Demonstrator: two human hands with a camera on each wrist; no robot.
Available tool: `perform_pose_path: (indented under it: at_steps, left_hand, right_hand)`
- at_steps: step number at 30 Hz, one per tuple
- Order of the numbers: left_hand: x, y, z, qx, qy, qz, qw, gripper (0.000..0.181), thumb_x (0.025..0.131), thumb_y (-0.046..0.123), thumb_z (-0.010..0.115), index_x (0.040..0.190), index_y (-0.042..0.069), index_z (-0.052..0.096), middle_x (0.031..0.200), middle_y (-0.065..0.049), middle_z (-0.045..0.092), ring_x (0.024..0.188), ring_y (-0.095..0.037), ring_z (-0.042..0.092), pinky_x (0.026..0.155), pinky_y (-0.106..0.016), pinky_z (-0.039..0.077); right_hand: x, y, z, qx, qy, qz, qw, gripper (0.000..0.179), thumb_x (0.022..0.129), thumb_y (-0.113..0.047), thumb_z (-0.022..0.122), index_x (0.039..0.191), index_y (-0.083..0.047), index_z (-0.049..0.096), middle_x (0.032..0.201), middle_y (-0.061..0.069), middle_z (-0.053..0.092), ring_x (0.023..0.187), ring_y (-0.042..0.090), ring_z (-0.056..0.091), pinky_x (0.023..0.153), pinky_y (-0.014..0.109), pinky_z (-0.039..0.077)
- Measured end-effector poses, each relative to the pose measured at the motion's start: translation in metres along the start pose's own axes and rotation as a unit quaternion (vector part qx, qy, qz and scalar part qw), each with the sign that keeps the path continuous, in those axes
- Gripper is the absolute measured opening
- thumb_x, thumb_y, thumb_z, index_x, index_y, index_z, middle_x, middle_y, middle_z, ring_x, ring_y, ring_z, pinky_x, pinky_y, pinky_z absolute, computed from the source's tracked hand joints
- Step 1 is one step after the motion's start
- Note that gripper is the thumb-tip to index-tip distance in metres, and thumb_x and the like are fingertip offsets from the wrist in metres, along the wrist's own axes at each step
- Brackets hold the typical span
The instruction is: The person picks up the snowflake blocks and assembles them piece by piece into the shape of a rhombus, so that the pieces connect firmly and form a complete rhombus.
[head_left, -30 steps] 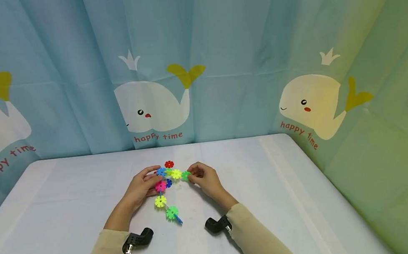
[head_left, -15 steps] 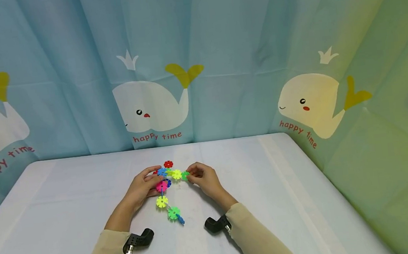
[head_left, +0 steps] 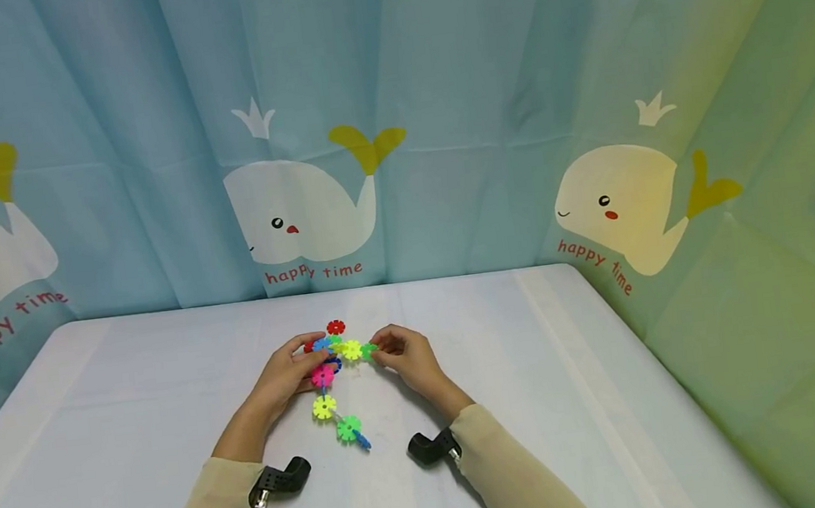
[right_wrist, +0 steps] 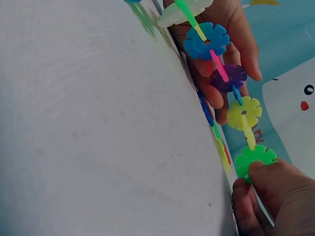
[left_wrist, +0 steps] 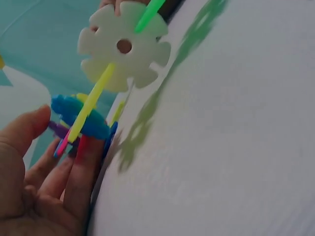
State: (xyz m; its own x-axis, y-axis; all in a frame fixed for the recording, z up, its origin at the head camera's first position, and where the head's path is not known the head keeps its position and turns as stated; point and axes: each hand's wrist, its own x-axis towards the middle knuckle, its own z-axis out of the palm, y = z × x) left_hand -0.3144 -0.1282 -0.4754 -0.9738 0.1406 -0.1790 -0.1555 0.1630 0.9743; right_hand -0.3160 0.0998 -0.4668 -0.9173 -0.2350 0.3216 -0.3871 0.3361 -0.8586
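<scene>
A chain of notched plastic snowflake discs in several colours runs between the hands. My left hand [head_left: 279,386] grips it near the middle, with the thumb and fingers about a blue disc [left_wrist: 81,115]. At the chain's far end, my right hand [right_wrist: 280,189] pinches a green disc [right_wrist: 253,157] between thumb and fingers. A yellow disc [right_wrist: 244,113] and a purple disc [right_wrist: 229,78] link the two holds. From the left hand the rest of the chain hangs toward the person, through a pink disc [head_left: 322,376], a yellow disc [head_left: 324,407] and a green disc [head_left: 348,428].
A red disc [head_left: 336,327] lies on the white table [head_left: 531,407] just beyond the hands. More discs lie beside and behind the left fingers, partly hidden. A blue curtain [head_left: 467,113] with whale prints stands along the far table edge.
The near part of the chain has shifted slightly right and toward the person. The right hand has edged a little left; both hands keep their holds.
</scene>
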Motion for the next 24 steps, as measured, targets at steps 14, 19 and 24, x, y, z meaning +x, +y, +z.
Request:
perform_pose_path:
  at_steps: [14, 19, 24]
  left_hand:
    - [-0.002, 0.005, 0.011, 0.035, 0.066, 0.004, 0.9972, 0.043, 0.097, 0.035, 0.063, 0.133, 0.012, 0.059, 0.102, -0.011, 0.075, 0.082, -0.013, 0.073, 0.107, -0.045, 0.041]
    - [-0.002, 0.004, 0.012, 0.021, 0.058, 0.016, 0.9979, 0.043, 0.097, 0.033, 0.063, 0.133, 0.010, 0.059, 0.099, -0.012, 0.076, 0.080, -0.015, 0.074, 0.109, -0.048, 0.039]
    - [-0.002, 0.005, 0.014, 0.013, 0.065, 0.018, 0.9976, 0.041, 0.097, 0.030, 0.064, 0.133, 0.010, 0.061, 0.099, -0.013, 0.075, 0.079, -0.015, 0.074, 0.111, -0.047, 0.038]
  right_hand:
    - [0.003, 0.022, 0.002, 0.023, -0.021, -0.005, 0.9995, 0.012, 0.086, -0.002, 0.073, 0.098, -0.005, 0.071, 0.086, 0.010, 0.068, 0.073, 0.010, 0.062, 0.064, 0.018, 0.053]
    - [0.004, 0.023, 0.003, 0.024, -0.022, -0.008, 0.9994, 0.011, 0.086, -0.002, 0.074, 0.098, -0.004, 0.072, 0.087, 0.013, 0.068, 0.073, 0.015, 0.063, 0.064, 0.018, 0.052]
    - [0.000, 0.007, 0.000, 0.025, -0.026, -0.019, 0.9992, 0.013, 0.086, 0.001, 0.073, 0.098, 0.004, 0.071, 0.086, 0.021, 0.067, 0.074, 0.024, 0.065, 0.064, 0.018, 0.052]
